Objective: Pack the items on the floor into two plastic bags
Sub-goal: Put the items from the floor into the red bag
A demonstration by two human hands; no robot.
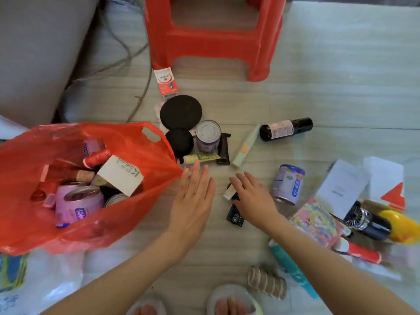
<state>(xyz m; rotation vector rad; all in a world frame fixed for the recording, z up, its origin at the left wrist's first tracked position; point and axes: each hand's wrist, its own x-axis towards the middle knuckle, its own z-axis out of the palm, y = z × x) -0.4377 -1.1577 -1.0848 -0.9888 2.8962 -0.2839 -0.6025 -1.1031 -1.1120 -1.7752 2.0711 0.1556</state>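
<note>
The right hand, fingers spread and holding nothing, rests over the small black flat gadget on the floor, pointing away. The left hand, flat and empty, is nearer the red plastic bag.

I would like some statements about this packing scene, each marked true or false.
1. The red bag already holds several items. True.
2. The dark bottle stands upright. False: it lies on its side on the floor.
3. Both hands are empty. True: the left hand and the right hand are open, fingers spread.
4. The red stool lies tipped over. False: it stands on its legs.
5. One can stands upright beside two black round lids. True.
</note>
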